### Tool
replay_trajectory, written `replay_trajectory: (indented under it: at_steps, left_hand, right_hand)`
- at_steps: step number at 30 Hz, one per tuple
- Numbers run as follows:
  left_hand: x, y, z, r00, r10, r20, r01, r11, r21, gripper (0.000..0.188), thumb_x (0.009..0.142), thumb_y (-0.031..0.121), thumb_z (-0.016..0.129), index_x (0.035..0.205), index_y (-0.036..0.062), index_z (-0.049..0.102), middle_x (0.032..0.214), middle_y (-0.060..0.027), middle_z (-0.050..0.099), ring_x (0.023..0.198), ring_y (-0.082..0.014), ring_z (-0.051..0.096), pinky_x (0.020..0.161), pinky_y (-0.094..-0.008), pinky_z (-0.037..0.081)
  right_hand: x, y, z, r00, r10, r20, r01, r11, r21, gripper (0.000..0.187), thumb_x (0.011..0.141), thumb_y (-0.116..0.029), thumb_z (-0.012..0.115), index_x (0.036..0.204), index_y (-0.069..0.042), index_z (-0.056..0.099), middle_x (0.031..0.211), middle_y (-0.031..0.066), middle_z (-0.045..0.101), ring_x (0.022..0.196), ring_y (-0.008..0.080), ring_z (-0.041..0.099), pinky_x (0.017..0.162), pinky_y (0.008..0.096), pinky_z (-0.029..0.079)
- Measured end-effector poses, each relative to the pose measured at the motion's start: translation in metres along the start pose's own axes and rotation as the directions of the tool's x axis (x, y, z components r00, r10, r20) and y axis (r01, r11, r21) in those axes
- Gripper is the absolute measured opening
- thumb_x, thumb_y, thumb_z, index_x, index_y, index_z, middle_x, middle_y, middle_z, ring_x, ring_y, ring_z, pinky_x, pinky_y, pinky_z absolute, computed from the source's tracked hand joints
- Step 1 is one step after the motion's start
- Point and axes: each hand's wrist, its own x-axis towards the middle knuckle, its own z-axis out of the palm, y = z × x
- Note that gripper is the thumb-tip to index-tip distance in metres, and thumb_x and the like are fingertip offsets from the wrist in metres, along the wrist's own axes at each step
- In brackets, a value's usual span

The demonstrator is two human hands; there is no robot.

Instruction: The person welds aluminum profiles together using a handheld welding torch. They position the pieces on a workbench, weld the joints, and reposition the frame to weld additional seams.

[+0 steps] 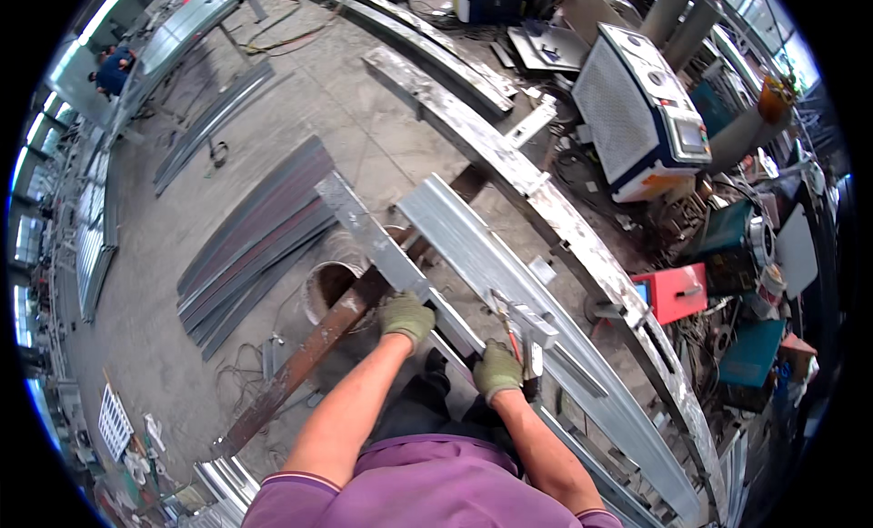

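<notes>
Both my hands wear olive-green work gloves. My left hand [406, 317] is closed over the edge of a long grey metal bar [375, 244], which slants away to the upper left. Farther down the same bar, nearer my body, my right hand [498, 369] grips its edge; its fingertips are partly hidden. The bar rests across a rusty brown beam [314, 339]. Just right of it lies a wide galvanized channel [482, 251]. On that channel, beside my right hand, are a red-handled tool [513, 337] and a small metal piece [535, 322].
A stack of dark metal strips [259, 228] lies on the floor at left, near a bucket [329, 287]. A long whitish beam [518, 169] crosses the right side. Beyond it stand a white-and-blue machine [627, 110] and a red box [675, 293]. Another person [114, 70] is far left.
</notes>
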Motion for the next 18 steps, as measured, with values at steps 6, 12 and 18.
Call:
replay_trajectory:
  at_steps: [6,12,18]
  left_hand:
    - [0.001,-0.008,0.009,1.0,0.002,0.003,-0.002,1.0,0.009,0.063,0.091,0.037,0.062,0.14,-0.0024,0.053,0.146,-0.0262,0.057,0.139,-0.0433,0.054,0.114,-0.0563,0.046]
    - [0.01,-0.013,0.009,0.999,0.043,-0.024,-0.045,0.998,-0.046,0.065,0.09,0.036,0.061,0.14,-0.0039,0.051,0.146,-0.0271,0.056,0.138,-0.045,0.054,0.116,-0.0554,0.044]
    - [-0.001,-0.027,0.03,0.961,0.146,-0.235,-0.206,0.944,-0.257,0.062,0.084,0.037,0.074,0.134,0.0023,0.062,0.14,-0.0265,0.06,0.133,-0.0437,0.056,0.116,-0.0516,0.046]
  right_hand:
    - [-0.027,-0.026,-0.011,0.939,-0.203,-0.279,0.208,0.978,-0.012,0.057,0.091,-0.023,0.07,0.141,0.002,0.059,0.127,0.0224,0.069,0.113,0.0412,0.071,0.098,0.0508,0.056]
    - [-0.021,-0.034,-0.026,0.984,-0.063,-0.169,0.081,0.992,0.101,0.053,0.092,-0.022,0.07,0.137,0.004,0.06,0.13,0.0254,0.069,0.115,0.0441,0.068,0.099,0.0532,0.054]
    - [-0.069,-0.022,-0.077,0.886,-0.245,-0.393,0.387,0.858,0.337,0.042,0.094,-0.02,0.074,0.132,-0.002,0.069,0.119,0.0253,0.073,0.108,0.046,0.069,0.096,0.0537,0.055]
